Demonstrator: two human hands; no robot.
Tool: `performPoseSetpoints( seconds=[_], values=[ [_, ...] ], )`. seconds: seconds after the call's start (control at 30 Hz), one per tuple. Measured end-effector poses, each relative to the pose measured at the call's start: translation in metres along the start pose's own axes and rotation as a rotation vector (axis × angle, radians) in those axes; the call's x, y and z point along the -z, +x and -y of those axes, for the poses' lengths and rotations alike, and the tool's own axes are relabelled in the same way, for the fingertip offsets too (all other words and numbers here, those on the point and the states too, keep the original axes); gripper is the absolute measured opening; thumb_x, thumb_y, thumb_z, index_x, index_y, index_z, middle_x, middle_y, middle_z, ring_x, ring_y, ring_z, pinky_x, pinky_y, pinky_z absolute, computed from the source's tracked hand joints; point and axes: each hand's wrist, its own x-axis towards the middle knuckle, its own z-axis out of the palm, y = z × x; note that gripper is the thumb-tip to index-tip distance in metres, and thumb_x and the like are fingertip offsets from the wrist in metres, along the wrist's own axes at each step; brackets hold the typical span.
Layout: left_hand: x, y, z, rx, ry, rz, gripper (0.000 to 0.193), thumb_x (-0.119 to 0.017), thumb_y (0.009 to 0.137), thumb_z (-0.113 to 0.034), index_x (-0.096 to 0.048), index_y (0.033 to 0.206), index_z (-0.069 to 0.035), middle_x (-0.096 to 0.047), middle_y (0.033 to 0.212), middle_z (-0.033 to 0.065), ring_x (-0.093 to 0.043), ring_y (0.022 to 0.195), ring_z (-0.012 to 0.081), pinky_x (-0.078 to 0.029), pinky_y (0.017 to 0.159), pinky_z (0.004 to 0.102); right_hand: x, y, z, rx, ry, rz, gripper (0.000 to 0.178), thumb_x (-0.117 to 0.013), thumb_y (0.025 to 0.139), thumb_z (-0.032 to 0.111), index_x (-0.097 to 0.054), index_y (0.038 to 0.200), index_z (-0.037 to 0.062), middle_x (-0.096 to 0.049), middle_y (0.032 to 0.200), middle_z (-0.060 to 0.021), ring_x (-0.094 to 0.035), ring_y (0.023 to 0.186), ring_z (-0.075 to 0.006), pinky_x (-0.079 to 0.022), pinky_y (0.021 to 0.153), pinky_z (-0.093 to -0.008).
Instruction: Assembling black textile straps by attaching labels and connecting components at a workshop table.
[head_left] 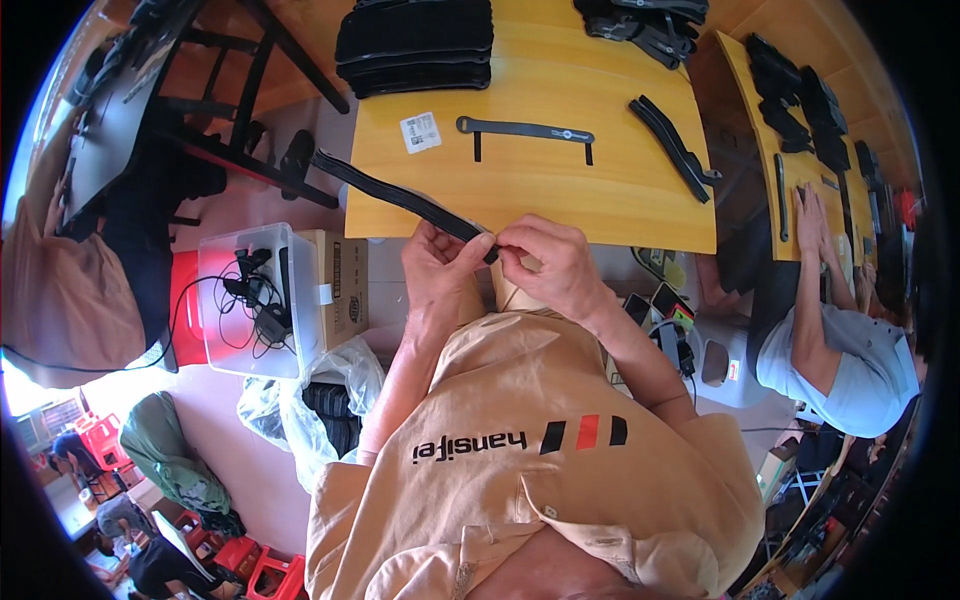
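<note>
A long, flat, layered black fabric strap bundle point(395, 196) is held in the air near the front edge of the table, slanting from the hands toward 10 o'clock. It is grasped close to its near end by the left hand point(440, 265), with the thumb laid on top; most of its length extends freely beyond that grip. The short near end is met by the curled fingertips of the right hand point(550, 262); whether it is pinched there cannot be told.

At 12 o'clock from the grip, a dark grey strap with a slotted end point(525, 130) is laid crosswise on the yellow wooden table point(530, 205), with two short black strips just below it. A white printed label point(420, 132) is seen at 11 o'clock, and beyond it a thick stack of black folded fabric point(415, 45). Another black strap bundle point(672, 148) is placed at 2 o'clock. At 9 o'clock, black cables are contained in a clear plastic bin point(222, 345), beside a brown cardboard box point(345, 285).
</note>
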Motion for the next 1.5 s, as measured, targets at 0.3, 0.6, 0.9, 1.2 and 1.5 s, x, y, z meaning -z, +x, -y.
performPoseSetpoints(
  seconds=[0.3,0.6,0.9,1.2,1.5],
  values=[
    [0.001,0.000,0.003,0.014,-0.029,0.049,0.030,-0.069,0.076,-0.005,-0.051,0.099,0.003,-0.063,0.085,0.0094,-0.061,0.072,0.0117,-0.054,0.065,0.0249,-0.002,0.001,0.000,-0.284,0.108,-0.029,0.011,-0.060,0.067,-0.007,-0.061,0.078,-0.0032,-0.060,0.072,-0.0110,-0.062,0.061,-0.0200,-0.050,0.053,-0.0267],
    [-0.009,-0.002,0.002,-0.081,-0.039,-0.026,0.029,-0.067,0.076,-0.001,-0.051,0.100,0.003,-0.063,0.086,0.0092,-0.061,0.074,0.0118,-0.053,0.065,0.0240,-0.011,-0.005,0.010,-0.129,-0.171,-0.121,0.010,-0.059,0.069,-0.004,-0.061,0.078,-0.0015,-0.059,0.074,-0.0123,-0.061,0.064,-0.0265,-0.050,0.056,-0.0317],
    [-0.008,-0.003,0.003,-0.064,-0.031,-0.026,0.027,-0.066,0.077,-0.002,-0.051,0.099,0.002,-0.063,0.085,0.0088,-0.061,0.072,0.0113,-0.053,0.064,0.0239,-0.013,-0.006,0.004,-0.217,-0.008,-0.162,0.011,-0.060,0.068,-0.004,-0.062,0.079,-0.0023,-0.060,0.073,-0.0124,-0.061,0.063,-0.0239,-0.050,0.055,-0.0299],
    [0.008,-0.001,-0.001,0.103,-0.106,0.152,0.024,-0.066,0.079,-0.004,-0.053,0.098,0.002,-0.062,0.087,0.0087,-0.062,0.077,0.0132,-0.055,0.068,0.0278,0.007,0.008,-0.008,-0.334,0.173,0.161,0.008,-0.057,0.068,-0.006,-0.061,0.074,-0.0036,-0.058,0.065,-0.0049,-0.056,0.059,-0.0069,-0.045,0.052,-0.0203],
    [0.005,-0.001,-0.010,0.176,-0.283,0.153,0.020,-0.062,0.082,-0.007,-0.055,0.099,0.001,-0.063,0.087,0.0095,-0.064,0.077,0.0152,-0.056,0.068,0.0280,0.026,0.015,-0.008,-0.323,0.534,0.213,0.018,-0.055,0.072,-0.011,-0.062,0.086,-0.0025,-0.058,0.082,-0.0072,-0.059,0.072,-0.0125,-0.049,0.063,-0.0221]
  ],
)
